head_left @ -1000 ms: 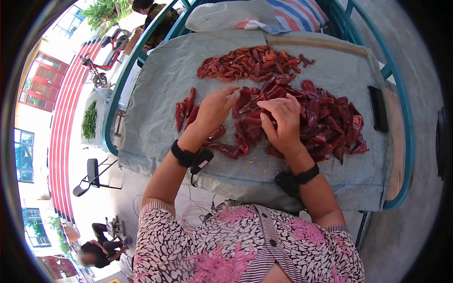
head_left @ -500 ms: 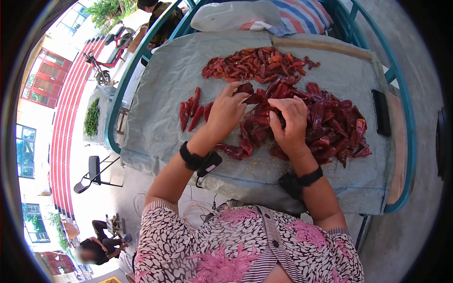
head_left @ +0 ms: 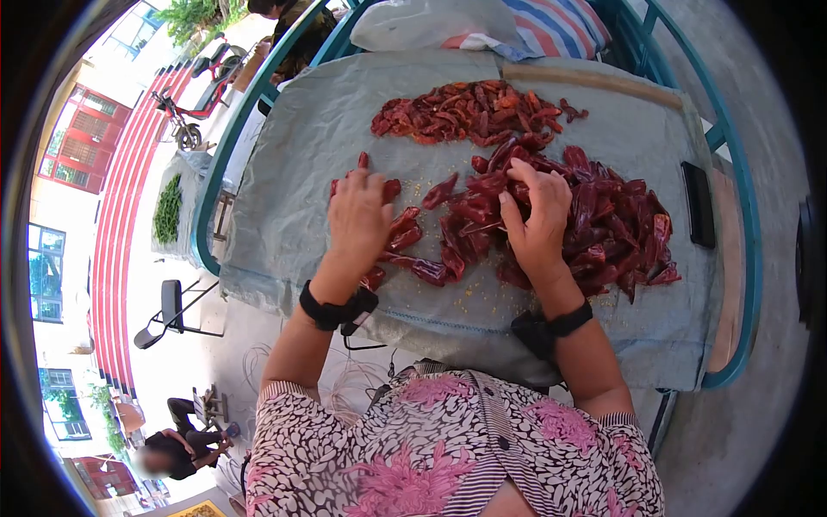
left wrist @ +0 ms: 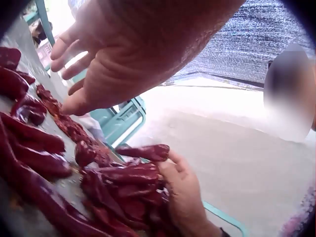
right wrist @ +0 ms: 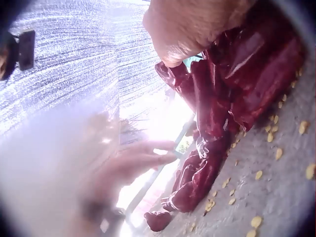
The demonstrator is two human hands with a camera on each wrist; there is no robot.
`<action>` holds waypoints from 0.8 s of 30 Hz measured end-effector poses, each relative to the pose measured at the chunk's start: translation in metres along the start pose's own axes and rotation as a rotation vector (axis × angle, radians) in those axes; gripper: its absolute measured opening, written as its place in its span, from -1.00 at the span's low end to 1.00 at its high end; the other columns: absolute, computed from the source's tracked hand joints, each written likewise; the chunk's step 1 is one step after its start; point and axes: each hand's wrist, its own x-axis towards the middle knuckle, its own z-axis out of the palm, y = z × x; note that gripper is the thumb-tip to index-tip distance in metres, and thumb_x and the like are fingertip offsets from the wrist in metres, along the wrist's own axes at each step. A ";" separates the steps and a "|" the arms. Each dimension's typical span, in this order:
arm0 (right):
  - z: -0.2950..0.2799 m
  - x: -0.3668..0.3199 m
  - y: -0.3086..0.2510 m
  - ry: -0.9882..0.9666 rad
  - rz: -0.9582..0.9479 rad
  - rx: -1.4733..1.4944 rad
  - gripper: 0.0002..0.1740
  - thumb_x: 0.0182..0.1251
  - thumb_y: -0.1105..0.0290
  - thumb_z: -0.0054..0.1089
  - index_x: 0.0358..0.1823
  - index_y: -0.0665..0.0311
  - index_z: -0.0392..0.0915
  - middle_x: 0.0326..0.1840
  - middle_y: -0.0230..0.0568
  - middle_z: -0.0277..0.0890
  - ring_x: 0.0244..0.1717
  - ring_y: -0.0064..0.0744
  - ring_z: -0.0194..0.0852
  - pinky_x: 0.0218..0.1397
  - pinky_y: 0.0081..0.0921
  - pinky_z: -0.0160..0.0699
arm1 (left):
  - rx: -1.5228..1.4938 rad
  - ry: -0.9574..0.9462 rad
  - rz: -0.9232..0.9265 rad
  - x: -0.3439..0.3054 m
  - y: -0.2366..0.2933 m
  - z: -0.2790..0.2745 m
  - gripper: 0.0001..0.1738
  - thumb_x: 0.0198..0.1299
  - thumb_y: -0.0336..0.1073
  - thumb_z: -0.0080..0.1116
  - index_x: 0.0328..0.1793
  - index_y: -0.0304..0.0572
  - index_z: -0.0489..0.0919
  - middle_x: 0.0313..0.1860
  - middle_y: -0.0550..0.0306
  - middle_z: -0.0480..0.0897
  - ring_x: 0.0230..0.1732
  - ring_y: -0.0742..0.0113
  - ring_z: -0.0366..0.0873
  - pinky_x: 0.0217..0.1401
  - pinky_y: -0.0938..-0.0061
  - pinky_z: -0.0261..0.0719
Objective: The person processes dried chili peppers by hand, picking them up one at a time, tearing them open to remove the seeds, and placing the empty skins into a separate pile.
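Note:
My left hand (head_left: 357, 220) hangs over a small group of dried red peppers (head_left: 392, 189) at the left of the cloth. In the left wrist view its fingers (left wrist: 69, 44) are loosely spread, with nothing between them. My right hand (head_left: 543, 215) is at the left side of the large pile of dried red peppers (head_left: 620, 224). There its thumb and forefinger pinch a dark red pepper (left wrist: 153, 152), the grip partly hidden by the hand. More peppers (right wrist: 212, 103) lie beneath that hand in the right wrist view. One loose pepper (head_left: 441, 191) lies between the hands.
A grey-green cloth (head_left: 284, 207) covers the cart bed, with scattered yellow seeds (right wrist: 279, 153) on it. A heap of smaller, brighter red pieces (head_left: 469, 112) lies farther back. A black phone (head_left: 698, 204) is at the right, near the teal rail (head_left: 748, 258). Sacks (head_left: 439, 26) lie behind.
My left hand has gone from beside the right hand, where it held a pepper, leftward over the small group, and holds nothing now. The right hand has stayed at the pile.

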 end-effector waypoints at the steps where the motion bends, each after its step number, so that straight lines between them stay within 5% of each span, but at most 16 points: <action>1: 0.000 0.001 -0.002 0.036 0.020 0.019 -0.53 0.33 0.46 0.35 0.29 0.16 0.61 0.04 -0.30 0.68 0.13 -0.20 0.56 0.50 0.00 0.27 | 0.032 -0.018 -0.037 -0.001 -0.009 0.005 -0.51 0.17 -0.26 0.41 0.24 -0.15 0.61 0.23 -0.07 0.60 0.26 -0.12 0.54 0.34 0.07 0.52; 6: 0.002 -0.001 0.002 -0.027 0.000 -0.013 -0.52 0.32 0.50 0.33 0.29 0.16 0.59 0.08 -0.25 0.67 0.15 -0.13 0.54 0.46 -0.03 0.31 | 0.002 -0.095 -0.126 -0.007 -0.025 0.021 -0.47 0.14 -0.19 0.40 0.24 -0.14 0.57 0.04 -0.05 0.63 0.16 -0.10 0.60 0.18 0.05 0.61; 9: 0.003 -0.001 0.003 -0.031 0.007 -0.011 -0.53 0.32 0.51 0.32 0.28 0.16 0.59 0.09 -0.24 0.67 0.15 -0.11 0.54 0.43 -0.05 0.33 | -0.115 -0.131 -0.196 -0.002 -0.020 0.023 -0.42 0.17 -0.17 0.32 0.34 -0.09 0.54 0.09 -0.09 0.63 0.19 -0.13 0.62 0.20 0.05 0.60; 18: 0.003 -0.001 0.004 -0.033 -0.021 0.023 -0.57 0.30 0.50 0.34 0.22 0.16 0.63 0.07 -0.23 0.67 0.12 -0.09 0.55 0.40 -0.06 0.35 | -0.167 -0.222 -0.281 0.007 -0.030 0.026 -0.57 0.10 -0.20 0.31 0.13 -0.06 0.60 0.09 -0.08 0.59 0.15 -0.13 0.63 0.18 0.12 0.60; 24: -0.008 0.005 -0.008 -0.098 -0.118 0.072 -0.53 0.22 0.37 0.48 0.19 0.10 0.66 0.08 -0.28 0.66 0.14 -0.17 0.56 0.48 -0.01 0.30 | -0.306 -0.040 -0.016 0.000 0.015 -0.010 -0.63 0.13 -0.31 0.29 0.11 -0.09 0.65 -0.03 -0.01 0.57 0.02 -0.07 0.65 0.09 0.11 0.63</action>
